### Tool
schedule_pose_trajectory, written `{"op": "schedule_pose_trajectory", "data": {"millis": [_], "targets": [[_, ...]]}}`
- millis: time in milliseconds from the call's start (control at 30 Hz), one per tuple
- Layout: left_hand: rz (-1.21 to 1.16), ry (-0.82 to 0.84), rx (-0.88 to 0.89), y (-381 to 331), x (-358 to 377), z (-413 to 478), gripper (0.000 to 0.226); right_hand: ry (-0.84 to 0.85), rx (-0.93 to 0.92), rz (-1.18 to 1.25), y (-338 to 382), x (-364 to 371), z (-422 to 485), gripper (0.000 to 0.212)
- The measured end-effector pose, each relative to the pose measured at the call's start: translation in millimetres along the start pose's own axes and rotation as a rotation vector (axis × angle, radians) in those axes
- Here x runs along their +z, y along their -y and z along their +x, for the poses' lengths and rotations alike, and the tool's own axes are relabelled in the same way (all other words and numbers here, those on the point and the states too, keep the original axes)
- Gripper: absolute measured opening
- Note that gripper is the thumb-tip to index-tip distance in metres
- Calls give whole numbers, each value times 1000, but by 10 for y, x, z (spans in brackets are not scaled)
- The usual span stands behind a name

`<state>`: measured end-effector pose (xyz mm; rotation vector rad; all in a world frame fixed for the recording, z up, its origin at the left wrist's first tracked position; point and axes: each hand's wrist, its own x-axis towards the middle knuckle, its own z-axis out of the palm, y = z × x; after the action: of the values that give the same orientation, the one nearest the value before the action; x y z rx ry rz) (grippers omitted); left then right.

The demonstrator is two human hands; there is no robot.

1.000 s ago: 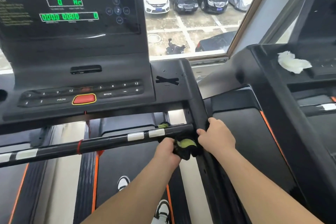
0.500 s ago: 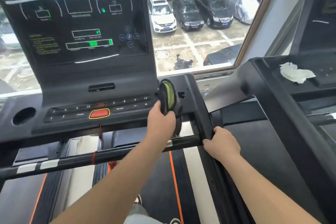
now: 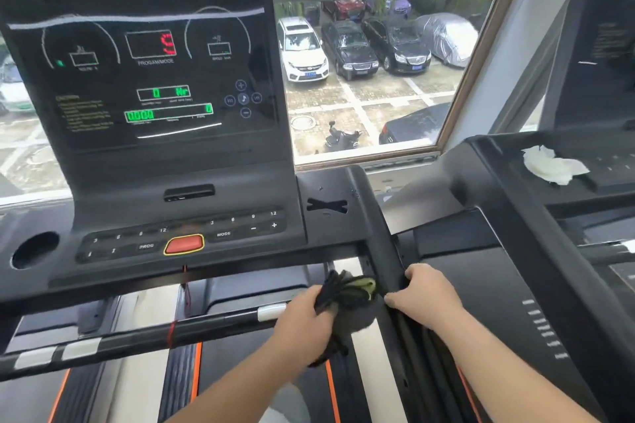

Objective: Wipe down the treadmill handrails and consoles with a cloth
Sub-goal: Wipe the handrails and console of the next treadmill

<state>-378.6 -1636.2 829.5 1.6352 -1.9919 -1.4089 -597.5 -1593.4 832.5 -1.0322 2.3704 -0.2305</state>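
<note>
Black-and-green cloth (image 3: 347, 299) sat bunched at the right end of the crossbar (image 3: 213, 323), where it met the right handrail (image 3: 378, 226). Your left hand (image 3: 302, 323) gripped it, fingers curled round the wad. Your right hand (image 3: 426, 295) clasped that handrail just beside. You seemed partway through: the console (image 3: 154, 79) probably remained, though nothing visible showed which surfaces were already wiped.
</note>
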Motion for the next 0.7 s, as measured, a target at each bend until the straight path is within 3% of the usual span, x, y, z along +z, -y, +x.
{"op": "schedule_pose_trajectory", "data": {"millis": [67, 133, 233, 300, 367, 433, 500, 533, 600, 700], "targets": [[-405, -9, -271, -95, -125, 133, 9, 57, 13, -21, 39, -137, 146, 38], [-643, -55, -406, -203, -289, 334, 13, 92, -13, -15, 96, -223, 315, 48], [-676, -134, -259, -503, -619, 637, 9, 67, -35, 172, 288, -262, 567, 85], [-426, -221, -27, -730, -847, 842, 8, 64, -34, 250, 477, -285, 692, 75], [-6, -358, 236, -908, -938, 1017, 11, 98, -19, 272, 635, -312, 840, 56], [390, -501, 485, -937, -841, 1220, 37, 139, 5, 256, 748, -318, 996, 52], [690, -362, 594, -790, -547, 1480, 67, 132, 8, 178, 827, -303, 1137, 47], [803, -209, 572, -659, -375, 1605, 74, 116, 10, 118, 855, -297, 1175, 43], [932, -3, 512, -426, -143, 1771, 78, 104, 39, 59, 871, -292, 1204, 43], [965, 105, 544, -408, -174, 1977, 78, 101, 51, 84, 836, -323, 1251, 50]]}}
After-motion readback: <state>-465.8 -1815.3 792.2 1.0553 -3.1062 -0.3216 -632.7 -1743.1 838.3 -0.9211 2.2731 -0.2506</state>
